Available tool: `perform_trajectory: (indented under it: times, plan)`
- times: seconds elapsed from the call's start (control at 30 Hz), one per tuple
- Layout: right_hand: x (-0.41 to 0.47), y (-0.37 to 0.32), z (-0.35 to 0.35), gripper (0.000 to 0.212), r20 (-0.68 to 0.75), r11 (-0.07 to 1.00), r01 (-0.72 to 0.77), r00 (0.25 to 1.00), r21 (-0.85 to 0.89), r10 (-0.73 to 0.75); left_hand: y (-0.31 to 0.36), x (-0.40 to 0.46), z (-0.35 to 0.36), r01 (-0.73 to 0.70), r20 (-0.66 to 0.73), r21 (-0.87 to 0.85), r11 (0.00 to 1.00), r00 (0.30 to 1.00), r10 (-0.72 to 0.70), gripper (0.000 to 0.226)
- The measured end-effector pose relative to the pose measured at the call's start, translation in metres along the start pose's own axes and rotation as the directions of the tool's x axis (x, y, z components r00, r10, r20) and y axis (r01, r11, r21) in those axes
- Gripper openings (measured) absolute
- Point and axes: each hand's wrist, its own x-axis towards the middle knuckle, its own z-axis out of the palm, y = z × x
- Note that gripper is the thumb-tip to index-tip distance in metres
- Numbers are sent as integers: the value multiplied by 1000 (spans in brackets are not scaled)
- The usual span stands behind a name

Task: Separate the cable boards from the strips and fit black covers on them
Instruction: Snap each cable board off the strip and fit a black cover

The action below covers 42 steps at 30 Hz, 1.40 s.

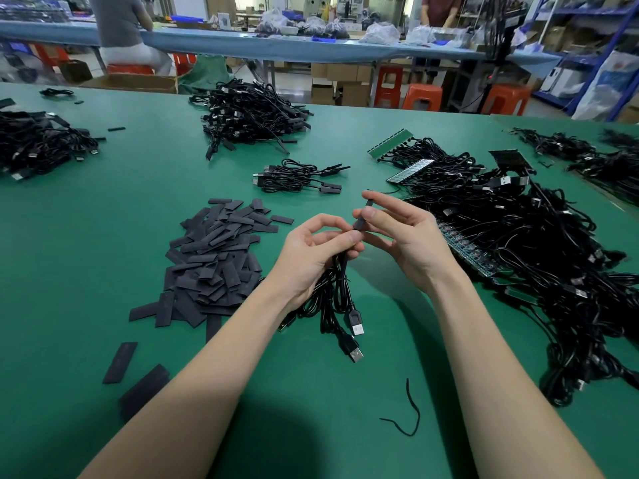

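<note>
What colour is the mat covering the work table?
Green: the table mat is a plain, even green with no pattern, seen clearly in the head view.

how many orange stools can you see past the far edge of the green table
4: one stool far left under the seated person, and three on the right, at and. More may be hidden behind people and tables.

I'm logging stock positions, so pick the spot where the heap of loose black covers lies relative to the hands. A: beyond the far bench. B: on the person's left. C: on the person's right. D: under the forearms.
B: the heap of black covers lies on the green table left of the left hand, while the right hand sits beside the cable tangle.
</note>
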Motion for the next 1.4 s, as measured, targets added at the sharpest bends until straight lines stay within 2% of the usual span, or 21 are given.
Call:
perform_trajectory:
  times: [0.67,0.8,0.9,1.0,1.2,1.3,1.4]
  plan:
    - [0,-1,1,24,-28,999,-22,999,-34,21,0,0,2,12,-10,33,999,1000,-12,19]
    - [4,-1,-2,24,-114,999,-26,993,-24,23,-3,0,3,-41,-15,184,982,999,45,16]
    - [7,-2,-6,27,-219,999,-23,975,43,32,-4,-2,2,-67,5,401,913,997,71,31]
    - [9,-3,-8,25,-271,994,-24,961,103,51,-5,-2,4,-25,-28,544,839,998,47,40]
    - [13,3,-7,32,-335,983,9,940,186,55,-8,4,10,41,-122,668,743,991,55,33]
    - [15,6,-6,30,-392,977,29,918,212,58,-1,10,12,27,-146,653,757,985,92,27]
    - [18,11,-10,32,-448,990,-44,888,133,100,14,28,11,-17,-175,638,769,970,166,21]
